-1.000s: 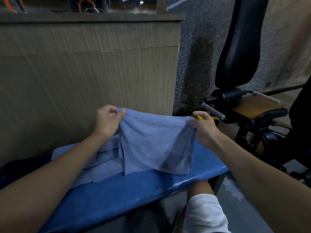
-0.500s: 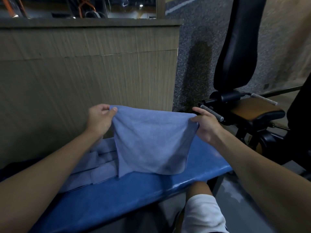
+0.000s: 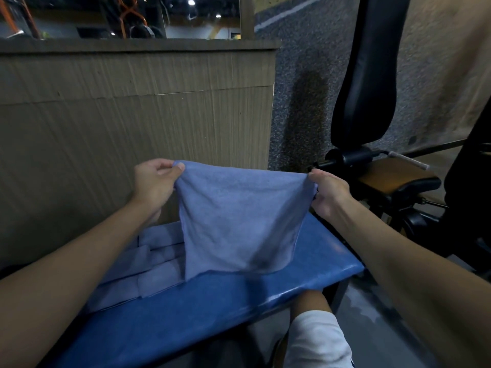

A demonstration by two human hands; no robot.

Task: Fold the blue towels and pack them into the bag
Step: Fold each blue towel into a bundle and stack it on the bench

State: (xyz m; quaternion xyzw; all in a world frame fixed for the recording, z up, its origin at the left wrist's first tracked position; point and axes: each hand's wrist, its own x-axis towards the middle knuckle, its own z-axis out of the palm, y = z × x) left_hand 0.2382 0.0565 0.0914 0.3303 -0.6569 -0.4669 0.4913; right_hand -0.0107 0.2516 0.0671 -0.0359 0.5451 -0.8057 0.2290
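- The left hand and right hand each pinch a top corner of the blue towel.
- It folds best if the edge stays taut and level and the hem drops squarely onto the bench.

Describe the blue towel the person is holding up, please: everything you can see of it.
The blue towel is a soft, fuzzy-looking cloth in pale blue, with no pattern. It hangs spread out, pinched at its top corners by the left hand and the right hand; the top edge sags slightly. Its lower edge reaches the blue bench, beside folded towels.
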